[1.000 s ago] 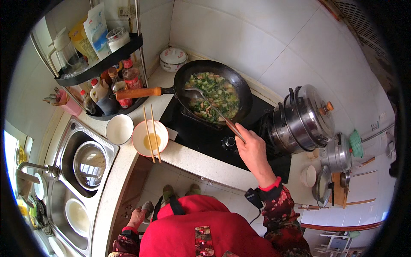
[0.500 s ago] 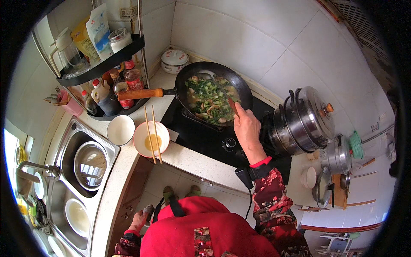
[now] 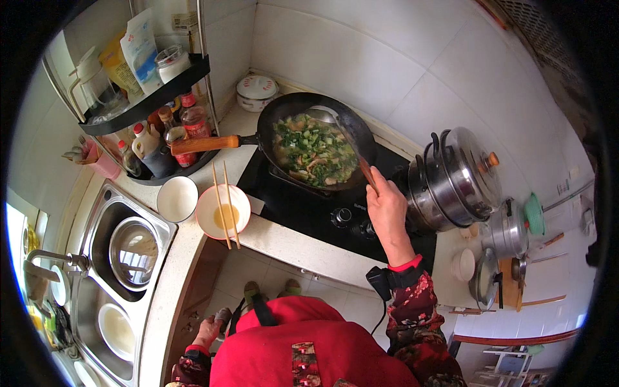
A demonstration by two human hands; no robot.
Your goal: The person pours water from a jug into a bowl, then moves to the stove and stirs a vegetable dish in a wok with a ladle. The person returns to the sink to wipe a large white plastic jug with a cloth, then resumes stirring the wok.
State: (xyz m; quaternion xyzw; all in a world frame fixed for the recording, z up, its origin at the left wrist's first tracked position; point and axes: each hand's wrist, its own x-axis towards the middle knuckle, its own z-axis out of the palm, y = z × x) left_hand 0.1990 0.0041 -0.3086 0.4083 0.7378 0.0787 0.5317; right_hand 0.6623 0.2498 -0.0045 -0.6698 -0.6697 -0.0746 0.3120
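In my right hand (image 3: 387, 209) I grip a spatula (image 3: 349, 137) by its reddish-brown handle; its metal head rests near the far inner wall of the wok. Chopped leafy greens and pale pieces (image 3: 314, 148) lie in some liquid in the black wok (image 3: 356, 122), whose wooden handle (image 3: 206, 144) points left. The wok stands on a black cooktop (image 3: 303, 206). My left hand (image 3: 207, 330) hangs low by my side, fingers curled around a greyish thing (image 3: 223, 315) I cannot make out.
Left of the cooktop are a bowl (image 3: 240, 198) with yellowish liquid and chopsticks (image 3: 231, 209) across it, and a white bowl (image 3: 177, 198). A condiment rack (image 3: 145, 108) stands behind them, a double sink (image 3: 149, 258) farther left. Stacked steel pots (image 3: 445, 187) stand right of the wok.
My right hand has moved right and nearer to me with the spatula. The spatula's head has come clear of the greens, which lie shifted in the wok. My left hand stays low.
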